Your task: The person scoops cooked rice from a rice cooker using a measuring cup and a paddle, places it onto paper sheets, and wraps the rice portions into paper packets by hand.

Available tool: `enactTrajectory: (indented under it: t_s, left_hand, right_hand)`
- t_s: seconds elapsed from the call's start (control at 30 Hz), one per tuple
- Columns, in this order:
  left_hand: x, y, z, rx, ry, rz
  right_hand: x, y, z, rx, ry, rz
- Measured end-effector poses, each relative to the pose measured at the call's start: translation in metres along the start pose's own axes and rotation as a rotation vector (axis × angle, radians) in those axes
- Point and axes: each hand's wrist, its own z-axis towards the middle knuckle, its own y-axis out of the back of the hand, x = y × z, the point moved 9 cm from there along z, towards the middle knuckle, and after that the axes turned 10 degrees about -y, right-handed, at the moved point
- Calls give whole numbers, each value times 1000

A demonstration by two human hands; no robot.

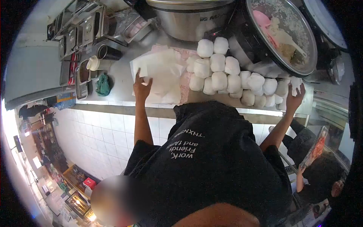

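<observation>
While I watched through the head camera from afar, the left hand (142,90) hung spread, thumb and fingers wide apart, at the white paper sheets (160,64) on the steel counter (123,75); whether its fingertips pressed them I couldn't tell. The right hand (295,99) had fingers on either side of the end bundle (296,84), though I couldn't tell how firmly they closed. That piece sat at the right end of the white bundles (219,81), which stretched from beside the sheets to just in front of the open rice pot (281,38).
</observation>
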Motion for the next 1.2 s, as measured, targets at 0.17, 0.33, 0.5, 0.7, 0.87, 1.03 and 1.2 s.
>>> enactTrajectory:
  t_s: [0.17, 0.33, 0.5, 0.7, 0.87, 1.03, 1.2]
  left_hand:
    - [-20, 12, 10, 220, 177, -480]
    - [-4, 23, 10, 96, 588, -907]
    - [104, -32, -14, 426, 420, -381]
    - [113, -47, 1, 388, 325, -336]
    - [148, -25, 10, 175, 129, -140]
    - [109, 22, 23, 148, 57, 112]
    - [51, 91, 37, -390, -274, 614]
  right_hand:
    - [38, 7, -12, -12, -44, -158]
    - [32, 5, -23, 16, -59, -126]
    - [42, -4, -43, 123, -31, -196]
    - [42, 5, -65, 131, -59, -233]
    - [54, 25, -64, 68, -87, -336]
    - [72, 45, -50, -17, 16, -382]
    - [109, 58, -31, -82, 103, -478]
